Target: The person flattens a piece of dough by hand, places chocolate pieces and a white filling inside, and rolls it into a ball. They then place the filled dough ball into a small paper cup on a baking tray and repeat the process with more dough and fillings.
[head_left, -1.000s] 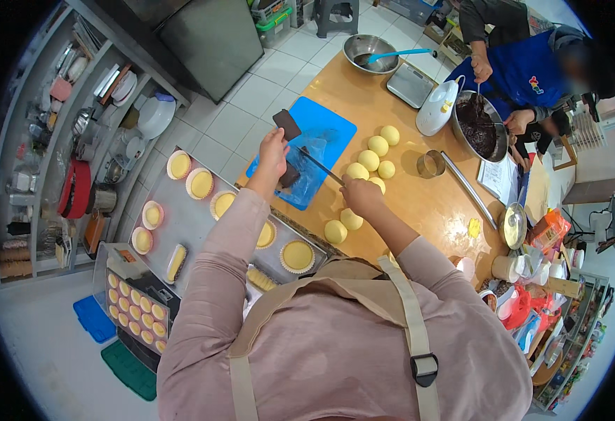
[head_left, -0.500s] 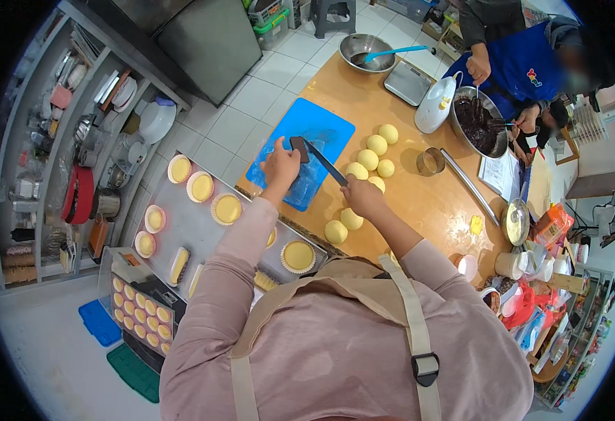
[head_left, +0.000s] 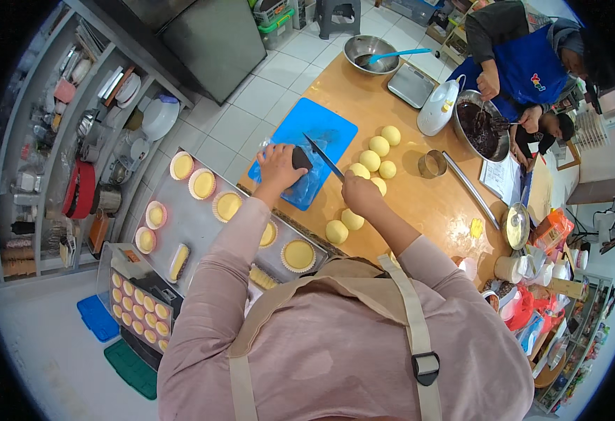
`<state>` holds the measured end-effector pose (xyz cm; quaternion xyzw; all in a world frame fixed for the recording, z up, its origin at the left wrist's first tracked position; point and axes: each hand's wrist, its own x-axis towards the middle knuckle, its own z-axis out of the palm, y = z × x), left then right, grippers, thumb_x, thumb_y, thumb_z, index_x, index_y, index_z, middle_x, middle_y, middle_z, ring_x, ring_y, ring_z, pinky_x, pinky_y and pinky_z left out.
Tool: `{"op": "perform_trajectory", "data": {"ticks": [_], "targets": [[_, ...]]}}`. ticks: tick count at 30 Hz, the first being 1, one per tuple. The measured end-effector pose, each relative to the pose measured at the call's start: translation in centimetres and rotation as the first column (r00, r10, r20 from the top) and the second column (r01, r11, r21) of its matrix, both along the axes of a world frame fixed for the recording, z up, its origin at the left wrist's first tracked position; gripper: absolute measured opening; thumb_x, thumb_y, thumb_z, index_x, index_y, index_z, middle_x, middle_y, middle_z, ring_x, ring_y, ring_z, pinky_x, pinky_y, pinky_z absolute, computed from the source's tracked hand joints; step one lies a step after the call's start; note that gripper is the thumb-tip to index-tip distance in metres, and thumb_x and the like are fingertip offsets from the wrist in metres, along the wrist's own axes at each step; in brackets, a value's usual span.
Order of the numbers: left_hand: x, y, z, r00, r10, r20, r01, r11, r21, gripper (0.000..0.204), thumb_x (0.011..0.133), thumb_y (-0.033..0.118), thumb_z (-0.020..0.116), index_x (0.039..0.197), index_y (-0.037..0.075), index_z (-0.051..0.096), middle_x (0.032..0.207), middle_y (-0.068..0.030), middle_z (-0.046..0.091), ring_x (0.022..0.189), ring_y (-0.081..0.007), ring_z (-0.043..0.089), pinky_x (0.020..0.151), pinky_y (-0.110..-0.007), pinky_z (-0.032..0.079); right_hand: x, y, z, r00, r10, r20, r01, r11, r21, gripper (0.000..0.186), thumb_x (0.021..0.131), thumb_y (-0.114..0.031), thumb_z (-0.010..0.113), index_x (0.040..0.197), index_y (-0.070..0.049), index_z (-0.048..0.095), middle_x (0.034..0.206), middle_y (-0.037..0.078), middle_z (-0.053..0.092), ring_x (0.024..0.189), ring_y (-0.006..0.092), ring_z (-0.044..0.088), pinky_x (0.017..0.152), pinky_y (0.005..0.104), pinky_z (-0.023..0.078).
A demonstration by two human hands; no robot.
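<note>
My left hand (head_left: 278, 168) is closed around a dark brown chocolate block (head_left: 300, 159), its fingers bent over the far side. The block stands over the blue cutting board (head_left: 332, 130), where crumpled clear plastic (head_left: 300, 188) and dark crumbs lie. My right hand (head_left: 362, 194) grips the handle of a knife (head_left: 323, 157). Its blade points away to the upper left, just right of the block and apart from it. Pale yellow dough balls (head_left: 370, 161) sit in a loose group right of the board, close to my right hand.
Left of me, a metal tray (head_left: 199, 203) carries several tart shells. Across the table, a person in a blue apron works in a bowl of dark mixture (head_left: 477, 130). Nearby are a white hand mixer (head_left: 435, 109), a scale (head_left: 411, 85), a metal ring (head_left: 432, 164) and a rolling pin (head_left: 470, 189).
My left hand has closed over the chocolate block and turned it. The knife blade has moved off the block and now sits a little to its right.
</note>
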<state>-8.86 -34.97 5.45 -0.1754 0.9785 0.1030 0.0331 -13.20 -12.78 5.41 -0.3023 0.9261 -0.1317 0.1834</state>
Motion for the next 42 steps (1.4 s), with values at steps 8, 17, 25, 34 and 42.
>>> {"op": "perform_trajectory", "data": {"ticks": [8,17,25,34,42], "targets": [[-1.6,0.3,0.1,0.992,-0.033,0.123,0.031,0.999,0.021,0.072,0.062,0.046,0.078,0.118,0.007,0.054,0.121,-0.0102,0.059,0.130,-0.0300,0.035,0.109,-0.051,0.013,2.9,-0.5,2.4,0.995,0.032,0.093,-0.039,0.997,0.065,0.015,0.087,-0.008,0.044,0.100,-0.002,0.041,0.078,0.019,0.065,0.070,0.0366,0.065,0.056,0.0459,0.051],[-1.5,0.5,-0.9,0.995,0.027,0.096,-0.030,0.999,0.027,0.065,0.067,0.045,0.074,0.118,0.009,0.057,0.121,-0.0088,0.060,0.130,-0.0277,0.034,0.109,-0.050,0.009,2.8,-0.9,0.2,0.997,0.051,0.062,-0.054,0.997,0.057,0.012,0.087,-0.008,0.046,0.097,-0.003,0.042,0.077,0.018,0.065,0.068,0.0334,0.066,0.055,0.0440,0.052],[-1.3,0.6,-0.9,0.996,0.031,0.087,-0.034,0.999,0.027,0.061,0.067,0.044,0.074,0.115,0.010,0.060,0.121,-0.0079,0.060,0.130,-0.0269,0.035,0.110,-0.050,0.008,2.2,-1.4,0.4,0.996,0.089,0.027,-0.092,0.990,0.104,0.013,0.087,-0.009,0.047,0.098,-0.003,0.043,0.081,0.017,0.066,0.073,0.0316,0.067,0.057,0.0425,0.052],[-1.1,0.6,-1.5,0.998,0.040,0.048,-0.040,0.999,0.005,0.057,0.066,0.043,0.074,0.112,0.011,0.062,0.119,-0.0068,0.061,0.129,-0.0268,0.037,0.110,-0.051,0.008,2.3,-1.6,0.7,0.995,0.085,0.050,-0.090,0.991,0.095,0.013,0.088,-0.008,0.046,0.100,-0.003,0.043,0.082,0.017,0.065,0.073,0.0328,0.067,0.059,0.0439,0.052],[-0.9,0.6,-1.6,0.999,0.012,-0.036,-0.011,0.999,0.033,0.046,0.071,0.039,0.067,0.102,0.006,0.065,0.113,-0.0088,0.063,0.124,-0.0299,0.041,0.110,-0.054,0.011,2.3,-1.8,0.7,0.993,0.090,0.072,-0.099,0.985,0.138,0.012,0.088,-0.008,0.046,0.098,-0.004,0.042,0.083,0.016,0.066,0.077,0.0321,0.067,0.060,0.0433,0.053]]}}
